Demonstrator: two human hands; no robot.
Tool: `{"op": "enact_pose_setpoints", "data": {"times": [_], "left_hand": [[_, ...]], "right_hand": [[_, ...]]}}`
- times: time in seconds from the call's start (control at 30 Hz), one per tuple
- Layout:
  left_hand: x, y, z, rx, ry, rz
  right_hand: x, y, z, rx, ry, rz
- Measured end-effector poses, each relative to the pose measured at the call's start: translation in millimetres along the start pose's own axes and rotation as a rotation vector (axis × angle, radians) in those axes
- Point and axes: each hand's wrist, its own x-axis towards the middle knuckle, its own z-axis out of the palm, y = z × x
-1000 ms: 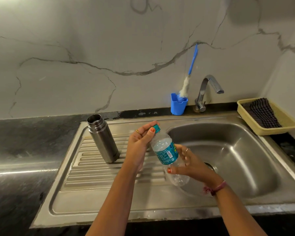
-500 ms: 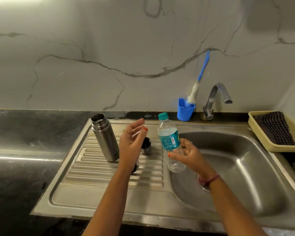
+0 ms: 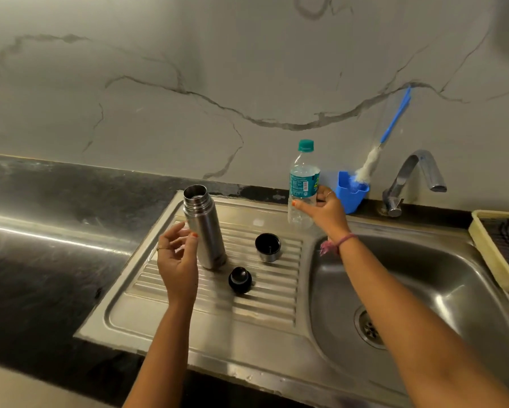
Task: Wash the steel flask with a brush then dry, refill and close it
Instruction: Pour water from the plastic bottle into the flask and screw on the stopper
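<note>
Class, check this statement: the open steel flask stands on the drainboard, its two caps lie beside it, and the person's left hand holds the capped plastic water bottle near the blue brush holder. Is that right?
One detail is wrong. The head view shows the right hand holding the plastic water bottle, not the left hand, which is beside the steel flask. The rest stands.

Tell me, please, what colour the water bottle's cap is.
Teal green, on the water bottle's cap in the head view.

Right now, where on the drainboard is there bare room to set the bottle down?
Free: the back strip between flask and bottle, and the front, below the stopper. Crowded: the middle, with flask, cup lid, stopper and left hand.
</note>
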Motion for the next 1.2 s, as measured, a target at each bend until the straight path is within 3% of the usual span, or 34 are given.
{"op": "enact_pose_setpoints", "data": {"times": [0.27,0.57,1.2], "left_hand": [[25,-44,-6,0.265,-0.13,-0.221],[43,-64,3,0.301,-0.3,-0.251],[50,-78,18,0.294,-0.259,-0.325]], "right_hand": [[50,1,42,-0.086,0.055,0.025],[92,13,67,-0.147,0.108,0.079],[140,41,87,-0.21,0.13,0.097]]}}
